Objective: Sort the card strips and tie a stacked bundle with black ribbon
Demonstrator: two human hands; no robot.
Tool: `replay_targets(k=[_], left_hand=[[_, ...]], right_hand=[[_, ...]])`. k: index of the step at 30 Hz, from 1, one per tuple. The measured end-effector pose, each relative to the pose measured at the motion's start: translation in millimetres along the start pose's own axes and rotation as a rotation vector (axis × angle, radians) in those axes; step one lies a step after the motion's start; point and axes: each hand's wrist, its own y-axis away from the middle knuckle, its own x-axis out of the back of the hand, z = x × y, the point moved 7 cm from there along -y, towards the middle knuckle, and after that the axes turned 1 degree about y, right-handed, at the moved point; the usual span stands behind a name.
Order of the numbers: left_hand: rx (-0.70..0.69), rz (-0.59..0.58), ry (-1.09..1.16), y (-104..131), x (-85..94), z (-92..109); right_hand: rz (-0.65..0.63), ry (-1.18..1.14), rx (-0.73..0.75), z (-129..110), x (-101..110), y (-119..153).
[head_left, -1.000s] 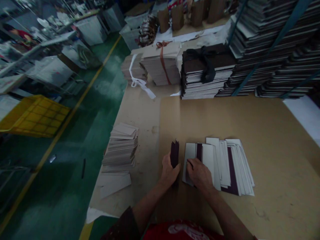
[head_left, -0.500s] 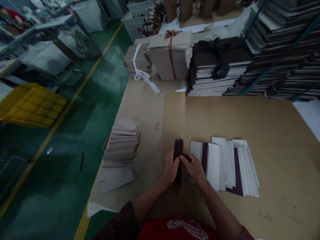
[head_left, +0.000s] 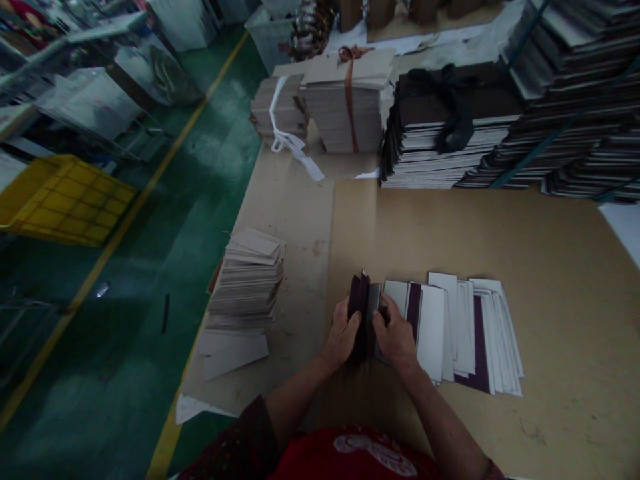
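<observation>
My left hand is closed round a few dark maroon boards, held on edge above the brown table sheet. In my right hand is one separate board, its greyish face turned up, pinched between thumb and fingers beside the left-hand boards. Just right of that hand lies a spread row of white-faced boards, overlapping, with maroon faces showing between some of them. Over to the left, a leaning stack of grey cardboard pieces lies near the table edge.
Tied bundles of grey cardboard and dark boards stand along the back of the table. Tall stacks of dark boards rise at the back right. On the green floor to the left is a yellow crate.
My right hand has moved slightly right, parting one board from those in my left hand; its greyish face now shows. The view has shifted a little.
</observation>
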Motion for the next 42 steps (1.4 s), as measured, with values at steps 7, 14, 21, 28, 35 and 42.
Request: replay_targets(k=[7, 14, 21, 28, 35, 42], left_hand=[[-0.021, -0.014, -0.006, -1, 0.6, 3], [0.019, -0.016, 0.007, -2, 0.2, 1], [0.008, -0.032, 0.011, -1, 0.9, 4], [0.014, -0.032, 0.028, -1, -0.8, 1], [0.014, -0.016, 0.014, -2, -3.3, 1], [-0.002, -0.023, 0.021, -1, -3.4, 0]], right_hand=[[-0.075, 0.154, 0.219, -15, -8, 2], [-0.138, 0.217, 0.106, -15, -13, -5], [-0.122, 0.156, 0.118, -10, -10, -5], [-0.043, 0.204, 0.146, -4, -6, 5], [-0.114, 0.179, 0.170, -12, -13, 2], [-0.142, 0.115, 0.139, -8, -12, -2]])
